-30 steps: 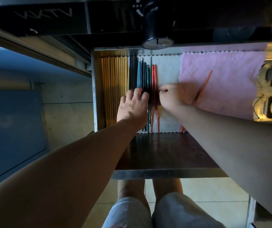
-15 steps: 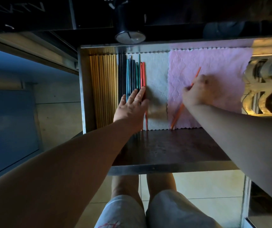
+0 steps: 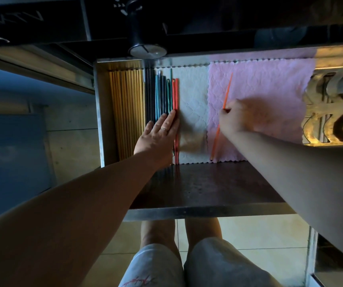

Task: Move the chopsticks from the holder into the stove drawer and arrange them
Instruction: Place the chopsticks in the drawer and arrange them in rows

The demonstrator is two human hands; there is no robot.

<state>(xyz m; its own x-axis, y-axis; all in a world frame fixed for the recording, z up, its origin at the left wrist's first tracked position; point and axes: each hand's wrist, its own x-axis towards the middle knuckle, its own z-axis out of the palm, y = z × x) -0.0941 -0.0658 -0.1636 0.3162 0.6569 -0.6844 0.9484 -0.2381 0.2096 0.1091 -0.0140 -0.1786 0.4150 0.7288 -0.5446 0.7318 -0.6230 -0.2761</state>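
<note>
The job looks mostly done. Against the left wall of the open steel drawer (image 3: 99, 112), a tidy row of chopsticks lies parallel on the white quilted cloth (image 3: 193, 90). From the wall inward come the yellow wooden chopsticks (image 3: 126, 104), the black chopsticks (image 3: 148, 94), the teal chopsticks (image 3: 157, 96), the thin green chopsticks (image 3: 169, 94) and the two red chopsticks (image 3: 175, 94) at the row's inner edge.

One piece is not yet in line: a single thin orange-red chopstick (image 3: 227, 90) lies slanted on the pink quilted cloth (image 3: 270, 83), near the drawer's middle and well apart from the row, with its lower end close to the cloth's front edge. By my reading, what is left is to bring it over beside the red pair and square up the ends. Whether more wait in the holder cannot be told, since no holder is plainly in view.

The left hand (image 3: 158, 137) lies flat on the row near the drawer's front edge. Its fingers (image 3: 169, 123) are straight and together, resting on the dark and red sticks as if to keep them from rolling, and it grips nothing.

The right hand (image 3: 241, 117) is blurred, but its fingers (image 3: 226, 112) appear curled and pinched on the orange-red chopstick about midway along its length, seemingly ready to lift or slide it leftward.
</note>
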